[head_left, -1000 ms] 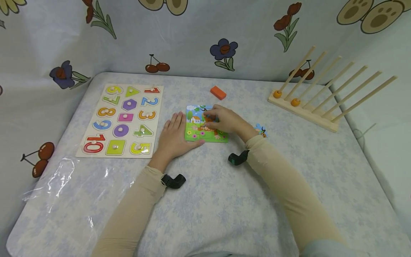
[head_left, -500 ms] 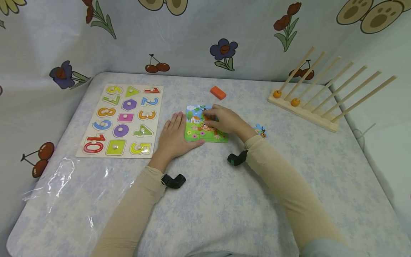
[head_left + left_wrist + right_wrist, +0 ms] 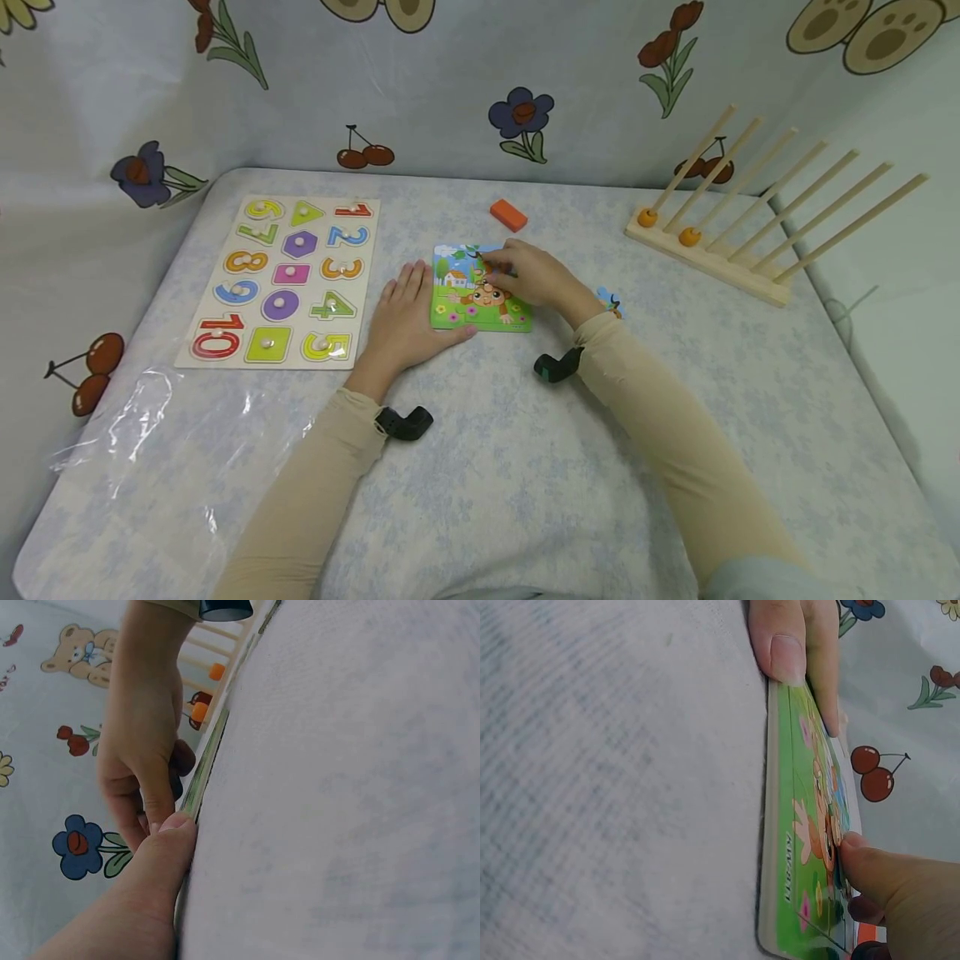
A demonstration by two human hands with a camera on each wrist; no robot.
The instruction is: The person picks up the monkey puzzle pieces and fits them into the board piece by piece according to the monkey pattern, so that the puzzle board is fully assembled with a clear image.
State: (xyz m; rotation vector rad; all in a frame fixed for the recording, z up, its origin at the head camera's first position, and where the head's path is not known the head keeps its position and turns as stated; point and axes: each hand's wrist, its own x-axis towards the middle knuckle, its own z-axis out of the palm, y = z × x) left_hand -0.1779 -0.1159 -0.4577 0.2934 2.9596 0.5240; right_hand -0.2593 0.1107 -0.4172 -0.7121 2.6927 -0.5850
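A small picture puzzle (image 3: pixel 471 319) with a monkey, a house and flowers lies on the table in the head view. My left hand (image 3: pixel 405 315) lies flat along its left side, the thumb at the bottom corner. Over the upper right of the puzzle, my right hand (image 3: pixel 536 275) pinches a puzzle piece between thumb and fingers; the piece is mostly hidden. In the right wrist view the right thumb (image 3: pixel 874 862) is right at the picture surface of the puzzle (image 3: pixel 787 900). A loose blue-and-orange puzzle piece (image 3: pixel 611 302) lies beside my right wrist.
A number-and-shape peg board (image 3: pixel 362 287) lies to the left. An orange block (image 3: pixel 509 215) sits behind the puzzle. At the back right stands a wooden rack (image 3: pixel 708 257) with upright rods and two orange beads. Clear plastic film (image 3: pixel 135 417) lies at the left front.
My right hand has shifted slightly to the right, uncovering more of the monkey's face. The left hand has stayed in place.
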